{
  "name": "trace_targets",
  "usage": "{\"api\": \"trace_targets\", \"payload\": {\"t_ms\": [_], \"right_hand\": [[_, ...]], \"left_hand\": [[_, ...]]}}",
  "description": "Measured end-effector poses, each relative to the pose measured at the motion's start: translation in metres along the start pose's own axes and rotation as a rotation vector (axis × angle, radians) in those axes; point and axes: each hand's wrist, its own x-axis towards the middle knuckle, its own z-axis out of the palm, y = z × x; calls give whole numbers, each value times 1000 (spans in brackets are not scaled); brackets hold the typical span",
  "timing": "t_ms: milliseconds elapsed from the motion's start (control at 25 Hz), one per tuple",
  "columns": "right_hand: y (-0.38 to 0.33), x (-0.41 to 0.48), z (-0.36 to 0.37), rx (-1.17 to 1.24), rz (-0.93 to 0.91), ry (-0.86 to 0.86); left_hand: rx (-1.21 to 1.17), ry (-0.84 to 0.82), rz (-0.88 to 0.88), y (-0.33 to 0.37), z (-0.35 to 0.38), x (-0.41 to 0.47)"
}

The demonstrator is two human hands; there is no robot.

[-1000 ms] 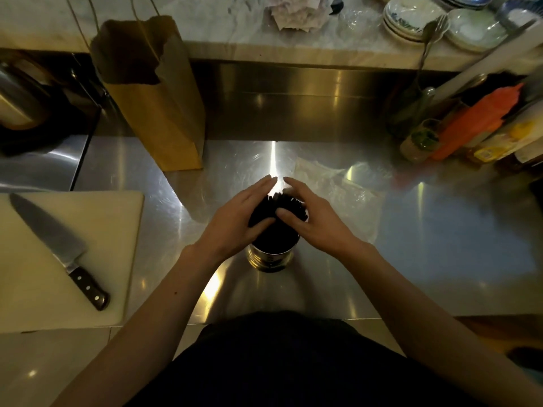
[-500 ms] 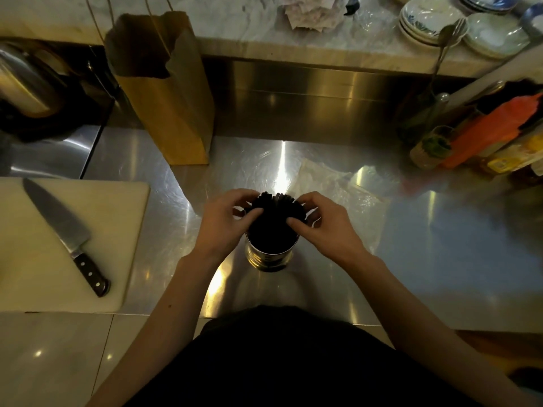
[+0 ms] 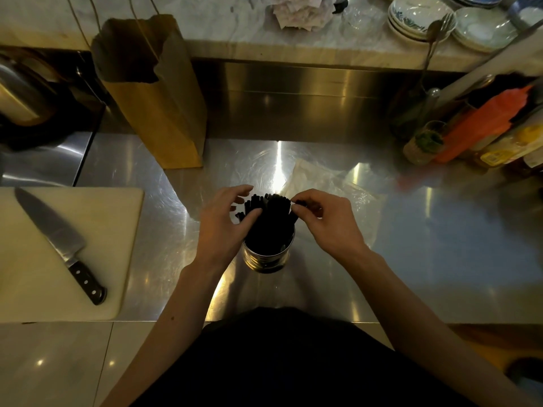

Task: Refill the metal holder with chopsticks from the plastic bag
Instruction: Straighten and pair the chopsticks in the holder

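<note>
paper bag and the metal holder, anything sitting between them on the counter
In the head view nothing sits between the brown paper bag and the metal holder: only bare steel counter, apart from the left hand at the chopsticks.

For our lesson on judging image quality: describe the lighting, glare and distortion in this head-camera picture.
Head view: dim, warm light; a bright glare streak on the steel counter just behind the chopsticks, which read as a near-black mass in the metal holder; wide-angle bending leans the paper bag and sauce bottles outward; both hands fairly sharp.
</note>
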Motion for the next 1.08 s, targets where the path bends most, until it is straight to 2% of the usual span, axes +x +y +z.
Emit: {"api": "trace_targets", "payload": {"t_ms": [280, 480, 600, 680, 800, 920, 1080], "right_hand": [[-21, 11, -32, -12, -67, 88], [-27, 16, -74, 182, 4, 194], [-15, 13, -86, 448, 107, 287], [-7, 11, -80, 690, 212, 325], [-2, 7, -64, 915, 321, 360], [-6, 4, -48, 1015, 344, 319], [-17, -6, -26, 999, 309, 195]], "left_hand": [[27, 29, 35, 6, -1, -1], [-77, 92, 60, 19, -9, -2], [-266, 88, -84, 31, -13, -2], [-481, 77, -191, 39, -13, -2], [-721, 59, -298, 50, -13, -1], [-784, 5, -349, 59, -13, 3], [-1079, 13, -422, 74, -15, 5]]}}
